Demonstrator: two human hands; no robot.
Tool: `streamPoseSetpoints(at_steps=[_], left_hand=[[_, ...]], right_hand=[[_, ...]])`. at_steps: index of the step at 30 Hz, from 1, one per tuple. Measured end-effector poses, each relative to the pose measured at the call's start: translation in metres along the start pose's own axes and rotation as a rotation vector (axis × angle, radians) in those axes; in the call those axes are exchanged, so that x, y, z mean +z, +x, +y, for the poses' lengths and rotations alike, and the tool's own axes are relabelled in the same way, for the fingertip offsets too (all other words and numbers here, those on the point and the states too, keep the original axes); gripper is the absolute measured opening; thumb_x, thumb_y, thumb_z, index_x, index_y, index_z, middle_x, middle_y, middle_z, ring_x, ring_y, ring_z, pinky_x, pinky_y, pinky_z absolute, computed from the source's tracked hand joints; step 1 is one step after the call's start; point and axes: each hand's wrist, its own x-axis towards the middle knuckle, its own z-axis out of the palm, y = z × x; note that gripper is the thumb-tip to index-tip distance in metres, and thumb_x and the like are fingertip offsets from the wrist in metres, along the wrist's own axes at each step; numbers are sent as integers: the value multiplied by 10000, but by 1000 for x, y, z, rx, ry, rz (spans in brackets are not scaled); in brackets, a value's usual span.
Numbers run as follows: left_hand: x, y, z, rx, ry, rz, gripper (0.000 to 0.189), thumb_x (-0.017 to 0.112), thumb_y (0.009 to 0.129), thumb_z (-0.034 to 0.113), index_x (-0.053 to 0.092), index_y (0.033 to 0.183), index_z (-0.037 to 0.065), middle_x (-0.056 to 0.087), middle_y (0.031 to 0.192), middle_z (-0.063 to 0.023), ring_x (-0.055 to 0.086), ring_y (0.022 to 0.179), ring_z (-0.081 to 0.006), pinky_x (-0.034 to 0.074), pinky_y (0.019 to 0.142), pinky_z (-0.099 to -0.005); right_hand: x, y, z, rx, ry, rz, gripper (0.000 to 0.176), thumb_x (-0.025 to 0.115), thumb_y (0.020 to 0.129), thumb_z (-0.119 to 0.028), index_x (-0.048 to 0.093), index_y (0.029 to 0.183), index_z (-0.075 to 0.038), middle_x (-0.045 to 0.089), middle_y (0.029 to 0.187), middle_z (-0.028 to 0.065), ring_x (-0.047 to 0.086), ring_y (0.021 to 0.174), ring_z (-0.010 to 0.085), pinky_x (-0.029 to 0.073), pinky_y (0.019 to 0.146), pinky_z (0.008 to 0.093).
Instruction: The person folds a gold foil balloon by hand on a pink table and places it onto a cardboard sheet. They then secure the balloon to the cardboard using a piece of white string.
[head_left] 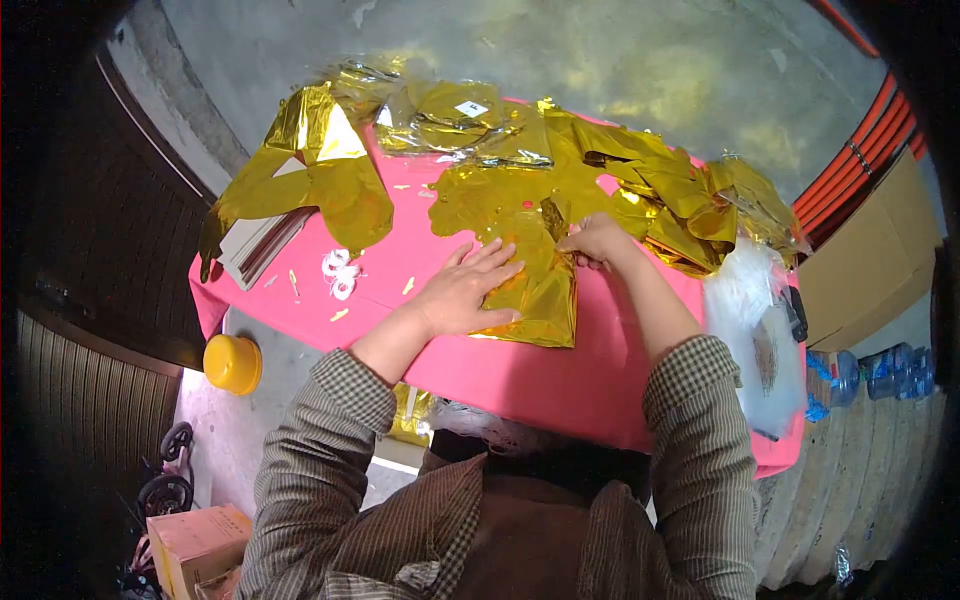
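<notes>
A flat, uninflated gold foil balloon lies near the front edge of the pink-covered table. My left hand rests on its left part, palm down with the fingers spread. At the balloon's right side, my right hand has its fingers closed on the foil edge, which stands up in a small fold there. More flat gold foil spreads just beyond both hands. A small red spot shows on that foil.
Clear packets of gold foil lie at the back, with crumpled foil to the right. Two white ribbon rolls sit left. Clear plastic bags cover the right end. A yellow tub and cardboard boxes stand around the table.
</notes>
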Motion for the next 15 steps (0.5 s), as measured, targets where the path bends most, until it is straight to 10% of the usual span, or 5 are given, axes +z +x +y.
streamPoseSetpoints(at_steps=[15], left_hand=[[1,1,-6,12,-135,90,692,648,815,441,432,1385,115,288,1501,-168,199,1422,-290,161,1144,-466]], right_hand=[[8,9,34,13,569,-207,96,707,785,-65,616,765,-85,563,581,-4,451,422,62,309,378,191]])
